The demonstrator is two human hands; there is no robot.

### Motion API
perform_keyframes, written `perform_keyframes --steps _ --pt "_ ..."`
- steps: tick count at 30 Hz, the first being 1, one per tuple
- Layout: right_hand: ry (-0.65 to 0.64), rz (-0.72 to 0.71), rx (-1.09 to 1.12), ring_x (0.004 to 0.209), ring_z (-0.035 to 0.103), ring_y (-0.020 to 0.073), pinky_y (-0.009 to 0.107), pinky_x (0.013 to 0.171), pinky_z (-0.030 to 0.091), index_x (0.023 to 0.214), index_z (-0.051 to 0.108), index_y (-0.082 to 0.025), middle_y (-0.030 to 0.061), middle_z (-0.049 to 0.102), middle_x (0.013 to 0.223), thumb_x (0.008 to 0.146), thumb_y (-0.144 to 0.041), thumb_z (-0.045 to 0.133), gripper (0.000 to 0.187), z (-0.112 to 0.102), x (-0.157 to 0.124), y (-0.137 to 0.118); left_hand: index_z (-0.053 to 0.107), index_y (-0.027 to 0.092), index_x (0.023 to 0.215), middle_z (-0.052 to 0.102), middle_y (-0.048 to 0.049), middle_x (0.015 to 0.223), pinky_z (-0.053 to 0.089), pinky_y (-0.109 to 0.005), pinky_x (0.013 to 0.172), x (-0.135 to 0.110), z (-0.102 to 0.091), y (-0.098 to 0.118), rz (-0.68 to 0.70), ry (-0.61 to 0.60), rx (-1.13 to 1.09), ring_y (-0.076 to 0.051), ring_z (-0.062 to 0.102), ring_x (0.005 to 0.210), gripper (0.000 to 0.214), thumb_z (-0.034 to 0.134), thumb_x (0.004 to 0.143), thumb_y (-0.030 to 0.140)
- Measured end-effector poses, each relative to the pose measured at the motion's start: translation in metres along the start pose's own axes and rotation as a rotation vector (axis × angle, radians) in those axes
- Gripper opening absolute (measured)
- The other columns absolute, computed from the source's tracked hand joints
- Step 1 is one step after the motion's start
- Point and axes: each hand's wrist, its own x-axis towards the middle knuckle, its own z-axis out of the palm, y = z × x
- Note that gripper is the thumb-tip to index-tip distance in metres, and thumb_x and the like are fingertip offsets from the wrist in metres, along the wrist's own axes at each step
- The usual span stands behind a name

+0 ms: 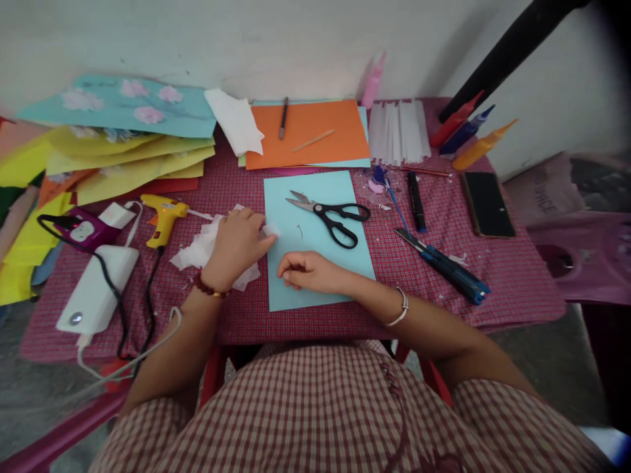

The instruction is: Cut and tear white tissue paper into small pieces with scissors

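Observation:
My left hand [237, 244] lies on a heap of white tissue scraps [197, 253] at the left edge of a light blue sheet [315, 263], its fingertips pinched on a small white tissue piece [271, 229]. My right hand [308, 270] rests on the blue sheet with its fingers curled in; nothing shows in them. Black-handled scissors [330, 213] lie shut on the sheet's upper half, just beyond both hands.
A yellow glue gun [165, 217] and a white power adapter [98, 286] with cables lie left. Coloured paper stacks [123, 151], an orange sheet [305, 131], white paper strips [399, 131], glue bottles [468, 135], a phone [488, 203], a blue cutter [448, 266] and a marker [415, 200] surround.

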Motion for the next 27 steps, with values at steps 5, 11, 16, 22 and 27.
perform_keyframes --steps 5,11,16,22,27 --pt "-0.001 -0.016 -0.003 0.055 0.052 0.0058 0.019 0.055 0.045 0.087 0.058 -0.016 -0.0056 0.055 0.068 0.083 -0.008 0.051 0.012 -0.002 -0.001 -0.001 0.052 0.020 0.061 0.057 -0.0064 0.078 0.039 -0.042 0.082 0.004 0.007 0.003 -0.030 -0.002 -0.117 -0.027 0.053 0.087 0.018 0.067 0.070 0.022" --pt "0.287 -0.031 0.099 0.049 0.051 0.0048 0.017 0.046 0.044 0.089 0.054 -0.018 -0.0055 0.055 0.071 0.082 -0.006 0.049 0.014 -0.012 0.007 0.001 0.059 0.020 0.071 0.056 -0.0005 0.065 0.037 -0.029 0.058 0.000 0.000 0.006 -0.285 0.101 -0.840 -0.015 0.047 0.058 0.011 0.066 0.075 0.027" --pt "0.255 -0.023 0.071 0.050 0.051 0.0051 0.018 0.048 0.044 0.089 0.055 -0.017 -0.0048 0.056 0.071 0.083 -0.008 0.049 0.012 -0.014 0.007 -0.001 0.065 0.020 0.095 0.065 -0.0094 0.095 0.042 -0.042 0.083 0.000 0.008 -0.004 -0.093 0.090 -0.249 -0.028 0.058 0.091 0.021 0.063 0.074 0.018" --pt "0.210 -0.028 0.013 0.052 0.050 0.0055 0.018 0.049 0.043 0.089 0.056 -0.017 -0.0044 0.056 0.072 0.084 -0.010 0.050 0.010 -0.012 0.004 0.001 0.062 0.018 0.118 0.064 -0.0094 0.092 0.037 -0.049 0.090 0.001 0.022 -0.004 -0.078 -0.035 -0.028 -0.032 0.056 0.097 0.043 0.054 0.077 0.014" --pt "0.244 -0.034 0.033 0.052 0.051 0.0053 0.018 0.049 0.046 0.090 0.055 -0.018 -0.0042 0.056 0.073 0.083 -0.009 0.049 0.013 -0.014 0.007 0.005 0.063 0.019 0.111 0.056 0.0008 0.071 0.042 -0.035 0.078 0.000 0.021 0.003 -0.085 0.124 -0.360 -0.019 0.053 0.071 0.042 0.055 0.071 0.008"
